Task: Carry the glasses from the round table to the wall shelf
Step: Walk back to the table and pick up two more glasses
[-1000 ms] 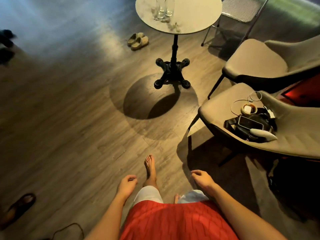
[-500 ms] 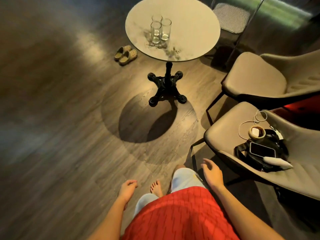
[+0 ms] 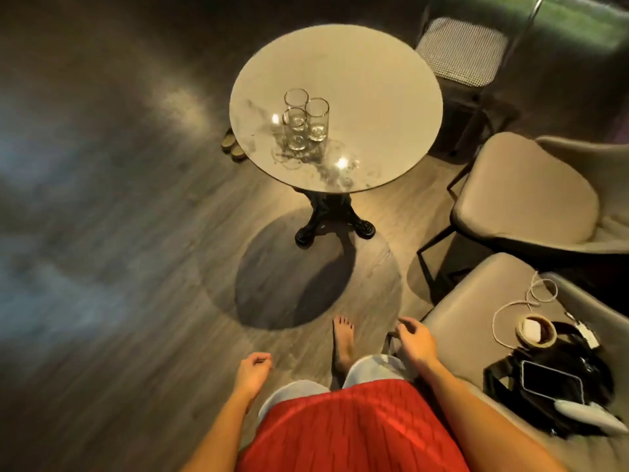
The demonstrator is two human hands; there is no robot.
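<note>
Glasses [image 3: 305,122]: three clear tumblers, upright, clustered so that they touch or nearly touch, on the left half of the round table [image 3: 374,97]. Each shows a little clear liquid or a thick base; cannot tell which. Tabletop pale, on a black pedestal foot [image 3: 326,219], with bright glints beside the cluster.

Position relative to hands: glasses lie ahead of and well apart from both hands, the table's shadow between them on the wooden floor [image 3: 136,301].

Left hand [image 3: 253,371]: low at the person's side, fingers loosely curled, holding nothing.
Right hand [image 3: 417,342]: fingers relaxed and slightly spread, holding nothing, just beside the front corner of the near chair [image 3: 459,335]. Contact with the seat: cannot tell.

One bare foot [image 3: 343,338] is forward, between the hands, toes toward the table. Red garment [image 3: 350,427] at the bottom edge.

On the near chair's seat: black bag [image 3: 503,376] with a phone [image 3: 551,381] on top, a roll of tape [image 3: 537,332], and a white cable [image 3: 541,291]. A second upholstered chair [image 3: 524,185] stands right of the table; a chair with a checked cushion [image 3: 457,49] stands behind it. Slippers [image 3: 233,148] lie on the floor, partly hidden by the table's left edge.
</note>
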